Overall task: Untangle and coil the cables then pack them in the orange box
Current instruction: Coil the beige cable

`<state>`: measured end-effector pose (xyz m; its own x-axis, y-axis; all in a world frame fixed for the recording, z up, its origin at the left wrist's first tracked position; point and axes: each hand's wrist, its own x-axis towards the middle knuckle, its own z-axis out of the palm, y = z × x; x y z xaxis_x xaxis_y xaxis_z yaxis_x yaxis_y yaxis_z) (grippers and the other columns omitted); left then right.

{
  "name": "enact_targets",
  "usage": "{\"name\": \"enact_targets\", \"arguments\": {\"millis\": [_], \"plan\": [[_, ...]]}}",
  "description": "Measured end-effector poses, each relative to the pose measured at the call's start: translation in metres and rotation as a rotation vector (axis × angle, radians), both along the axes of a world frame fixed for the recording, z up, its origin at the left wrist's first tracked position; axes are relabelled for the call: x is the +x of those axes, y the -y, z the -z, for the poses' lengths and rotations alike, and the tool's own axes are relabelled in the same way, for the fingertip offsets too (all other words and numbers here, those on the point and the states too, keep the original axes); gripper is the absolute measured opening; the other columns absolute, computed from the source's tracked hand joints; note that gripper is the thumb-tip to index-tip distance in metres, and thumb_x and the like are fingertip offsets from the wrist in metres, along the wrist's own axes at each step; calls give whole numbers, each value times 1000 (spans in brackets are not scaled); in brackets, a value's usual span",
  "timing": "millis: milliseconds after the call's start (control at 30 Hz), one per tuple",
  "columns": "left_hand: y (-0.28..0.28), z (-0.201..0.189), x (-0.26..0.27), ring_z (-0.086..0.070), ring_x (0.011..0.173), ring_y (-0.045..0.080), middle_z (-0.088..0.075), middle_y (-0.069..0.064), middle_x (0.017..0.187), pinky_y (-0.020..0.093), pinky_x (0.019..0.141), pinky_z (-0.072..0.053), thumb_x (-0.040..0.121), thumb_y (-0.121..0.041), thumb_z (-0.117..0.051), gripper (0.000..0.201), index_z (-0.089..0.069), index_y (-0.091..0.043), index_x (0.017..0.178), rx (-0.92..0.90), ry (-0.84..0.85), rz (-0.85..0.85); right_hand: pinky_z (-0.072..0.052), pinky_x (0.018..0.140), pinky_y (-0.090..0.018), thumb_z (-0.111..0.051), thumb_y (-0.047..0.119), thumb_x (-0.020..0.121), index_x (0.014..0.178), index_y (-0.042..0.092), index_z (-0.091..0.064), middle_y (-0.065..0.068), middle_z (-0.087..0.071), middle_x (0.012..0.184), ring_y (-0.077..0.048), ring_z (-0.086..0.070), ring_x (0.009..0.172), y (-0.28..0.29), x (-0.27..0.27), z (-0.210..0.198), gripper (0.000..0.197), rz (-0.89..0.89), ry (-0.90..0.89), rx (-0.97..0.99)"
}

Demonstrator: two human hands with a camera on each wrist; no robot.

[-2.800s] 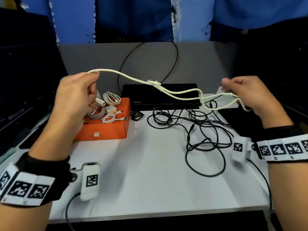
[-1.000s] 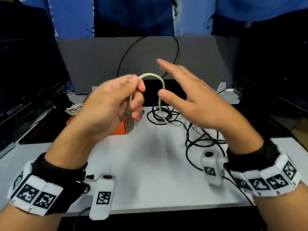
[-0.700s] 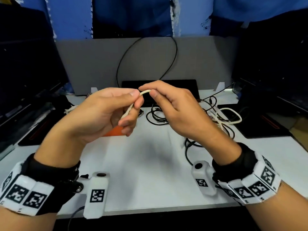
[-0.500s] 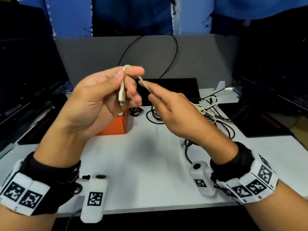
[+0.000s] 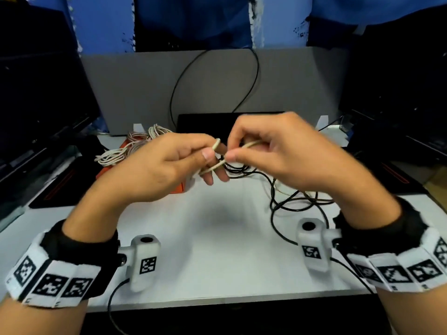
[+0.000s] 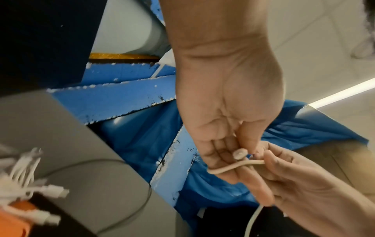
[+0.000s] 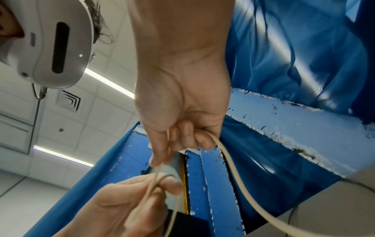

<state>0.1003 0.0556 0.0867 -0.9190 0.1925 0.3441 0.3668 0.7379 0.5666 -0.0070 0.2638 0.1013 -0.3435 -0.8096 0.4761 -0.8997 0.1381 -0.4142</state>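
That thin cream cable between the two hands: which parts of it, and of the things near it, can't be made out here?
- Cream cable: in the head view its far length disappears behind the right hand.
- Orange box: mostly hidden by the left hand in the head view.
- White coiled cables: blurred at the left wrist view's edge.

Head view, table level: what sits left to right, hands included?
White coiled cables → orange box → left hand → cream cable pinched between both hands → right hand → black cable tangle.
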Motion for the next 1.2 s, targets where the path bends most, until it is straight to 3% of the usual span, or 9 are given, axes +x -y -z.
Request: {"name": "enact_targets", "arguments": {"millis": [167,333,500,700,800,900,1000,1100,1200], "plan": [[-6,5,-3,-60,72,22,-70,7,78,35,75,-49,102,-20,-44,35,-67,-3,122,419,49,184,-43,66,-25,-65,28,101,107,22,-71,5,-58,68,-11,-50,64,0,-9,1,11,-2,88,-239],[-11,9,-13,-65,84,25,-67,3,78,35,85,-49,104,-14,-40,23,-61,-5,109,595,-118,154,-51,100,-29,-55,23,107,130,20,-70,18,-73,115,-1,-66,114,9,-11,8,28,-60,90,-303],[-14,9,-8,-57,61,25,-58,6,65,42,83,-47,101,-21,-44,28,-67,-6,107,542,73,200,-42,75,-8,-65,23,101,124,18,-74,25,-64,80,3,-62,75,9,-8,10,25,-8,18,-340],[-17,8,-4,-64,69,25,-63,6,70,36,85,-56,100,-19,-40,27,-65,-10,94,772,183,267,-40,58,-24,-58,33,104,89,17,-72,4,-60,63,-14,-54,62,12,-5,8,26,64,-14,-262],[-18,8,-6,-69,81,30,-70,9,78,66,106,-40,103,-20,-39,27,-64,-13,94,714,161,257,-36,56,-19,-57,32,105,87,15,-70,3,-57,61,-16,-52,61,11,-5,7,28,75,-38,-278],[-11,7,-2,-65,74,27,-68,7,71,83,99,-21,103,-21,-39,29,-66,-14,94,686,197,244,-34,55,-20,-58,31,105,87,13,-70,4,-54,60,-13,-49,58,11,-8,9,28,87,-10,-346],[-8,4,0,-62,68,22,-62,2,66,67,111,-34,102,-17,-37,26,-60,-7,96,673,168,254,-31,53,-19,-56,34,105,83,15,-68,2,-43,55,-8,-40,52,11,-13,9,31,132,35,-375],[-13,7,-4,-61,64,19,-59,-2,65,39,107,-46,103,-15,-36,25,-59,-8,96,730,98,243,-45,53,-42,-48,42,107,84,22,-63,-9,-45,61,-20,-45,50,18,-15,13,33,137,133,-315],[-16,9,-8,-58,63,17,-56,-3,66,36,104,-47,104,-14,-34,24,-57,-8,98,833,43,211,-48,47,-46,-42,36,109,100,29,-62,0,-43,60,-17,-43,49,23,-19,20,24,107,203,-234]]}}
